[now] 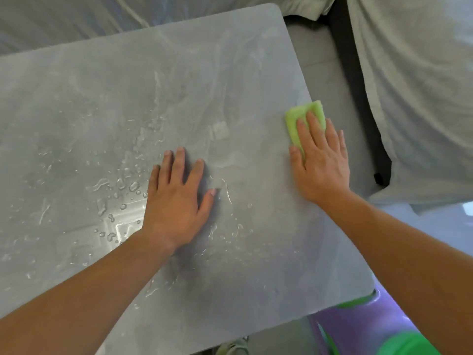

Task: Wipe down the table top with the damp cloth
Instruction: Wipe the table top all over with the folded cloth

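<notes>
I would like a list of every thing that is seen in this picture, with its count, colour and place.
table: one, grey, fills the middle of the view, wet
water drops: many, clear, on the table's left and middle
cloth: one, light green, at the table's right edge
sheets: two, pale grey, one behind the table, one to its right
plastic object: one, purple and green, below the table's near right corner; its kind cannot be told
left hand: one, flat on the table's middle
right hand: one, straight fingers pressing on the cloth
</notes>
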Motion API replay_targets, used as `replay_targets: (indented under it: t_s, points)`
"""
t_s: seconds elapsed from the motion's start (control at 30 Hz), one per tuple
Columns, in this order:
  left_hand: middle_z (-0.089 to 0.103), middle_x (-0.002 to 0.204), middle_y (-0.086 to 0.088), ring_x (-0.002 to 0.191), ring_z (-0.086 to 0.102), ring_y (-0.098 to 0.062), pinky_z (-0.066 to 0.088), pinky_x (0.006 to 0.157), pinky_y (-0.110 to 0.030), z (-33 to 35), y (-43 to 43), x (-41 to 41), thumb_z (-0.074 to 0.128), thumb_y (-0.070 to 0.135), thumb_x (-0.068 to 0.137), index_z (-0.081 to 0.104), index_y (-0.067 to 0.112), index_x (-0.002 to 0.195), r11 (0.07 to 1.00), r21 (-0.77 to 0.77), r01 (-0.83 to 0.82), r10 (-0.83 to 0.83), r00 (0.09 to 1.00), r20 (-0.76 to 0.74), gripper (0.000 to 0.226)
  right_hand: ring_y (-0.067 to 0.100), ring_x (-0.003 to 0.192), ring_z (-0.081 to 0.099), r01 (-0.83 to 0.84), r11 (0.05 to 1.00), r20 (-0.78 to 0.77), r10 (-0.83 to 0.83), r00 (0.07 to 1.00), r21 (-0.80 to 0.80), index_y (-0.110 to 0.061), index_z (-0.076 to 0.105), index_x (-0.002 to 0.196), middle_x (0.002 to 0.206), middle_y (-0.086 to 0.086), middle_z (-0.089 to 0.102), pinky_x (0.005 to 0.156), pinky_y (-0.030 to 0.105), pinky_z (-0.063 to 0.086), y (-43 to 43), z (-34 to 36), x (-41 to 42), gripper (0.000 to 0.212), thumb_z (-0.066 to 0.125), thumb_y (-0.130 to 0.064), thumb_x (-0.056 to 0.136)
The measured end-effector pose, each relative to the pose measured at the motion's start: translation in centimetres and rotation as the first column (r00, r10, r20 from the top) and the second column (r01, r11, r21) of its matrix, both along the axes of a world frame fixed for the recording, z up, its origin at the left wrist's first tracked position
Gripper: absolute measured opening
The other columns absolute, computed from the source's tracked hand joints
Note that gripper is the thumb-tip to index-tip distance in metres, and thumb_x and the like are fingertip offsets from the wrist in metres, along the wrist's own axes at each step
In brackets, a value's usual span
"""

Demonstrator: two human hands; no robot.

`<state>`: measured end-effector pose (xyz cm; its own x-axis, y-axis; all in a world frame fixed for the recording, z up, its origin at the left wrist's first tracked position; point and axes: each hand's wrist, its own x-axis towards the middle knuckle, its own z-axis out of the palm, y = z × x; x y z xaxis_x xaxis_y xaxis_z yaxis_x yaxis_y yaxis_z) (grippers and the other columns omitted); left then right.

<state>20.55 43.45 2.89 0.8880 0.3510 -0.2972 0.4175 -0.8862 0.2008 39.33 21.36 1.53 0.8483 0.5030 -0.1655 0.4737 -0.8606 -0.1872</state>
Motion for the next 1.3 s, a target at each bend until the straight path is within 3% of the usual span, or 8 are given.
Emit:
replay_targets:
  t_s: [0.07,0.27,0.43,0.63,0.8,1.0,1.2,1.3]
  points:
    - [0.006,0.165,-0.014,0.152,-0.001,-0.034,0.004,0.122,-0.051,-0.1,0.0,-0.1,0.018,0.061,0.096,0.028,0.022,0.153,1.0,0.005,0.005,-0.005,1.0,0.011,0.07,0.03,0.155,0.001,0.063,0.998,-0.002,-0.063,0.998,0.006,-0.028,0.011,0.16,0.169,-0.005,0.003,0.126,0.047,-0.001,0.3,0.0,-1.0,0.062,0.019,-0.051,0.104]
    - [0.0,0.166,-0.013,0.152,-0.007,-0.032,0.0,0.123,-0.05,-0.3,-0.1,-0.3,0.014,0.063,0.095,0.022,0.023,0.156,1.0,0.012,0.008,-0.008,1.0,-0.003,0.072,0.028,0.155,0.005,-0.047,0.999,-0.058,0.046,0.997,-0.008,-0.028,0.017,0.16,0.169,-0.005,0.007,0.125,0.049,0.007,-4.4,0.3,-6.9,0.062,0.025,-0.049,0.102]
    - [0.003,0.166,-0.013,0.153,-0.005,-0.029,0.002,0.122,-0.047,0.0,0.6,-1.0,0.018,0.056,0.096,0.024,0.019,0.154,1.0,-0.004,-0.013,0.013,0.999,0.038,0.069,0.032,0.155,-0.002,0.191,0.981,-0.02,-0.191,0.981,-0.032,-0.024,0.007,0.16,0.169,-0.001,0.001,0.125,0.049,0.004,0.5,0.1,-6.7,0.068,0.016,-0.054,0.1]
    - [0.0,0.166,-0.014,0.152,-0.008,-0.031,-0.003,0.122,-0.051,-0.5,1.6,-4.1,0.018,0.059,0.096,0.017,0.019,0.157,0.996,0.073,-0.058,0.059,0.998,-0.003,0.072,0.033,0.155,0.006,-0.293,0.956,-0.052,0.293,0.955,0.008,-0.024,0.022,0.159,0.168,0.0,0.014,0.124,0.053,0.007,4.6,0.1,-10.0,0.063,0.024,-0.051,0.103]
    - [-0.005,0.166,-0.012,0.152,-0.011,-0.03,-0.002,0.121,-0.053,-1.3,1.9,-4.5,0.018,0.059,0.096,0.008,0.023,0.158,0.996,0.083,-0.044,0.044,0.999,-0.003,0.072,0.036,0.154,0.008,-0.179,0.983,0.004,0.179,0.984,0.046,-0.024,0.02,0.159,0.168,0.001,0.013,0.124,0.053,0.007,11.0,-0.4,-5.7,0.062,0.02,-0.051,0.103]
    - [-0.008,0.166,-0.007,0.152,-0.014,-0.025,-0.003,0.122,-0.05,-0.8,2.2,-4.7,0.014,0.061,0.098,0.008,0.022,0.158,0.998,0.009,-0.065,0.064,0.998,0.02,0.072,0.032,0.154,0.01,-0.548,0.837,-0.017,0.548,0.837,0.006,-0.026,0.022,0.159,0.168,-0.003,0.013,0.124,0.053,0.008,8.0,-0.2,-9.8,0.059,0.026,-0.046,0.103]
    - [-0.009,0.166,-0.004,0.151,-0.017,-0.021,-0.006,0.122,-0.047,-0.7,2.6,-4.8,0.013,0.055,0.094,0.007,0.015,0.157,0.995,-0.06,-0.082,0.084,0.996,0.034,0.075,0.034,0.154,0.008,-0.297,0.954,0.001,0.297,0.955,0.041,-0.025,0.022,0.159,0.168,-0.002,0.013,0.124,0.053,0.007,12.9,0.0,-8.2,0.061,0.021,-0.048,0.102]
    - [-0.01,0.166,-0.002,0.151,-0.016,-0.019,-0.006,0.122,-0.044,-0.5,3.1,-5.0,0.015,0.052,0.094,0.007,0.015,0.157,0.996,-0.07,-0.056,0.058,0.998,0.032,0.074,0.032,0.155,0.006,-0.482,0.876,-0.011,0.482,0.876,0.015,-0.026,0.021,0.159,0.168,-0.003,0.011,0.124,0.052,0.007,9.9,0.1,-11.2,0.059,0.022,-0.047,0.104]
